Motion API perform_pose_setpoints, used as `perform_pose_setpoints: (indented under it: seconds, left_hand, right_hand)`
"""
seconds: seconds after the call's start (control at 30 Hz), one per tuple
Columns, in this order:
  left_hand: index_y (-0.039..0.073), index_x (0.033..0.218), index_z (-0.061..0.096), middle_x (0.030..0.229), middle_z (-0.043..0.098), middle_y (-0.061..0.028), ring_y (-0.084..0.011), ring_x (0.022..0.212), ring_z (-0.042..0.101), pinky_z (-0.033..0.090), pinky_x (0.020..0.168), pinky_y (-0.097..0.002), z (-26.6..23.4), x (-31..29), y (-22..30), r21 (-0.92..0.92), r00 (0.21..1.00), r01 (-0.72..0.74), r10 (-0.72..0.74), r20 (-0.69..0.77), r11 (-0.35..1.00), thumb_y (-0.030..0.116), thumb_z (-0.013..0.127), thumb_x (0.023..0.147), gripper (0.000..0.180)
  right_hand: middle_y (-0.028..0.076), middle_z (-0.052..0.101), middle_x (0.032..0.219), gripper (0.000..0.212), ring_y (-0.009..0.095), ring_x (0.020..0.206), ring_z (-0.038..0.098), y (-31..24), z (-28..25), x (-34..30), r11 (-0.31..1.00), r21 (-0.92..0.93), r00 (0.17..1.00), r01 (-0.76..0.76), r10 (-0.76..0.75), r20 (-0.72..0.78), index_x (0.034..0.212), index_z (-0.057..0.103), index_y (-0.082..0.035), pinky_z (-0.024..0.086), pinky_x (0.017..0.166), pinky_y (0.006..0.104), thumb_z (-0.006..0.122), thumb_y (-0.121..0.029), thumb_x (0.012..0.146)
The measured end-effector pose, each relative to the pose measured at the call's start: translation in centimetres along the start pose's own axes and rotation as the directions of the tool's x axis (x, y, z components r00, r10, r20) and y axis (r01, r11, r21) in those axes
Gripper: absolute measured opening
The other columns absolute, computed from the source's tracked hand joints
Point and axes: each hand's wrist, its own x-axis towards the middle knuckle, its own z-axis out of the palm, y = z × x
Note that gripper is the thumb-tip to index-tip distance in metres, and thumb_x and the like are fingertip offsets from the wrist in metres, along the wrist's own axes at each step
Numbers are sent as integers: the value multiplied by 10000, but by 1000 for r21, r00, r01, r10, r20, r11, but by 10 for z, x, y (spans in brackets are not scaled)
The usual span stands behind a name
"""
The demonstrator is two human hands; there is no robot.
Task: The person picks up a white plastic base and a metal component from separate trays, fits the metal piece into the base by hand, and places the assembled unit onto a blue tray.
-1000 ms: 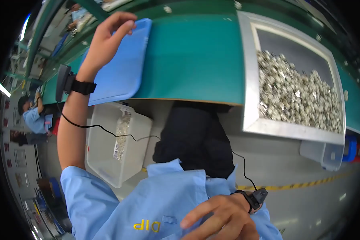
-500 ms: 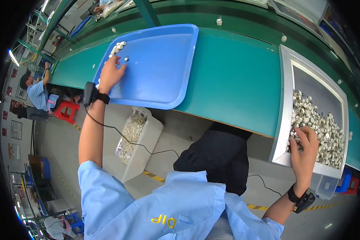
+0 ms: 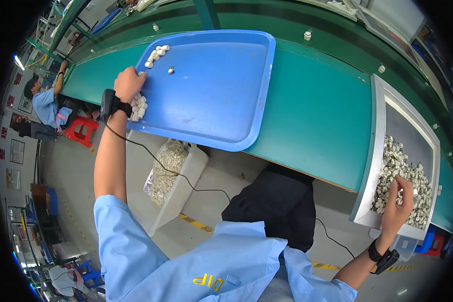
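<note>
My left hand (image 3: 129,84) is curled at the left rim of a blue tray (image 3: 206,93), its fingers closed and their tips hidden. Beside it, white cylindrical pieces (image 3: 139,106) lie in a cluster, and a second group of white pieces (image 3: 154,56) sits toward the far left corner. One small metal-and-white part (image 3: 171,70) rests alone on the tray. At the right, my right hand (image 3: 398,204) is over a heap of small silvery parts (image 3: 396,163) in a metal-framed tray (image 3: 366,191). Its thumb and fingers are bent together; what they grip is too small to make out.
Both trays rest on a green workbench (image 3: 312,110). Several small white parts, one of them a white fitting (image 3: 307,35), stand along the strip behind it. Below is a white bin (image 3: 178,183) with bagged parts. A co-worker (image 3: 46,108) is at the far left.
My left hand has drawn nearer along the tray's left rim, and its fingers have curled. My right hand's fingers have come up from the heap and closer together. The whole view has shifted slightly.
</note>
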Motion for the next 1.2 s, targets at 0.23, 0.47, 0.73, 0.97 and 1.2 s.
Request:
perform_pose_setpoints:
  seconds: [0.23,0.47,0.73,0.97,1.2]
  left_hand:
    - [11,966,643,982,685,-224,-427,938,652,521,792,-497,45,31,-21,31,995,-99,99,0,995,323,645,844,335]
    - [-21,1045,649,979,668,-132,-247,909,624,475,848,-345,21,33,-38,-228,888,-425,354,-294,876,224,676,921,277]
    - [-4,1045,521,1152,525,-128,-223,1049,568,455,920,-339,-66,-151,166,-843,770,-519,504,-391,140,-92,626,850,239]
    - [-25,1053,546,1020,554,-120,-186,922,552,459,826,-307,-98,-285,304,-931,646,237,761,-63,-279,-78,554,812,247]
    - [-28,1099,570,1018,596,-81,-129,866,522,443,789,-280,-91,-315,324,-589,418,774,885,204,-230,0,563,888,212]
  right_hand:
    - [88,649,1008,161,162,940,596,-10,-4,-7,992,45,993,-117,118,-17,1085,647,31,444,838,267,583,-35,953]
    - [121,656,1090,252,177,987,625,-2,7,-4,811,564,972,-157,227,-55,1091,635,34,500,866,300,674,86,848]
    - [184,652,1079,253,226,939,656,-46,14,-16,550,830,976,-92,215,-35,1090,625,60,556,792,348,622,113,843]
    - [219,656,1038,273,262,904,664,-69,30,-22,360,928,995,-95,24,92,1096,612,61,561,793,381,620,95,826]
    - [227,660,1047,212,290,913,657,-67,55,-25,366,929,992,55,-122,-11,1022,607,24,538,795,392,621,85,819]
